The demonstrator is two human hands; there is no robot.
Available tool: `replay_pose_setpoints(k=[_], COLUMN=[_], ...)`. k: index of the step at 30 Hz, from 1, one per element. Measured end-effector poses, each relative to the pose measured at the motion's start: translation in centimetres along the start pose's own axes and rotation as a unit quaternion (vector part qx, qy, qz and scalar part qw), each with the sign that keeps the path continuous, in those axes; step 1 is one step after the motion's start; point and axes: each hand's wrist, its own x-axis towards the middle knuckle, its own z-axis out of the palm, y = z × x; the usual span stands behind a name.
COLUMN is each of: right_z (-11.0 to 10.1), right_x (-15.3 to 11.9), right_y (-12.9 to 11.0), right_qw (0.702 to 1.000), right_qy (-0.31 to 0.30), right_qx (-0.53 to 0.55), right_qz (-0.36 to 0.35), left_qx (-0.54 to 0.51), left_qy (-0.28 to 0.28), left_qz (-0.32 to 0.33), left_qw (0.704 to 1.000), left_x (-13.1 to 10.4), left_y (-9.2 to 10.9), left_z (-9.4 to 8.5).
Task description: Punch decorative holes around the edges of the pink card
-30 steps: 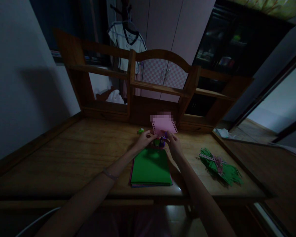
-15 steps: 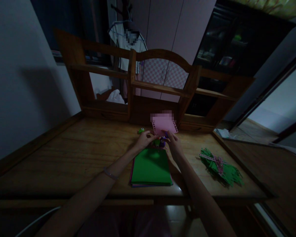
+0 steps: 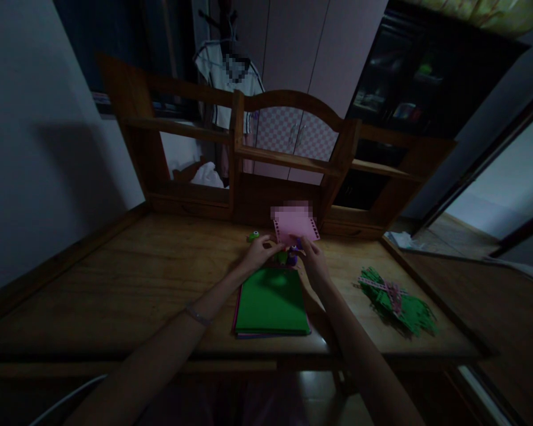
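Barely anything is moving since the earlier frame: our whole view is sitting a touch differently, while we are keeping both hands at the same spot. With the left hand (image 3: 256, 255) we are pinching the pink sheet (image 3: 295, 228) narrowly at its near left corner; with the right hand (image 3: 313, 255) we are gripping its near right side, though some fingertips are hiding from us. Our sheet is leaning up beyond the green stack (image 3: 273, 305), and we are not managing to tell whether it is touching the table (image 3: 160, 278). Between our hands, a green object (image 3: 282, 258) and a purple object (image 3: 292, 259) are standing side by side. We are judging that the sheet could be creasing or tearing along its holed edges if our two hands are pulling unevenly; a careless wrist could be knocking those objects over, since they are crowding our fingers. As for differences, the green stack is appearing slightly lower, and we are seeing no clearly new hole.
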Motion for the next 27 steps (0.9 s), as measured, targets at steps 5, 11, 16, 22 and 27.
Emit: replay_pose_setpoints(k=[5,11,16,22,27], right_z=[-0.09,-0.12,-0.04,-0.16,-0.27], right_x=[0.14,0.10,0.14,0.25,0.36], right_y=[0.33,0.29,0.24,0.52,0.73], right_qw=[1.000,1.000,1.000,1.000,1.000], right_qy=[0.007,-0.002,0.012,0.016,0.012], right_qx=[-0.007,0.002,0.004,0.009,0.015], right_qz=[0.008,-0.007,0.001,0.004,0.006], left_qx=[-0.024,-0.028,-0.030,-0.051,-0.061], left_qy=[-0.015,-0.019,-0.023,-0.065,-0.073], left_qz=[-0.005,0.014,-0.009,-0.018,0.009], left_qw=[1.000,0.999,0.999,0.996,0.995], left_x=[-0.21,-0.11,-0.22,-0.01,0.12], left_y=[0.54,0.48,0.75,0.49,0.54], left_z=[0.10,0.11,0.04,0.04,0.00])
